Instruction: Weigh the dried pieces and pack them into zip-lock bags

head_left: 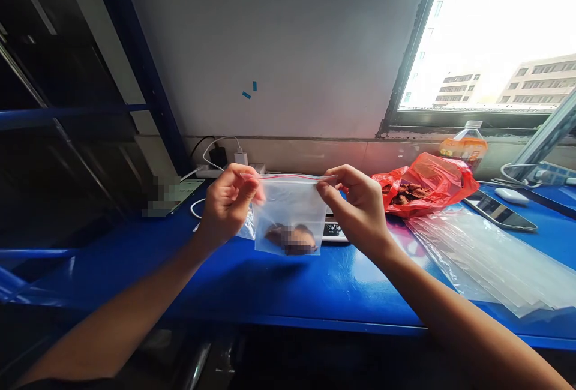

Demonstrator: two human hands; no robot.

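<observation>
A clear zip-lock bag with a red seal line hangs upright between my hands, above the blue tabletop. My left hand pinches its top left corner, and my right hand pinches the top right corner. Brownish pieces lie at the bottom of the bag; blurring hides what they are. Behind the bag, partly covered, sits a white kitchen scale with dark buttons. A red plastic bag stands open beyond my right hand, with dark reddish-brown dried pieces inside.
Several flat clear bags are fanned out at the right, near a phone and a white mouse-like object. An orange drink bottle stands under the window. Chargers with cables sit by the wall. The blue table's front edge runs below my hands.
</observation>
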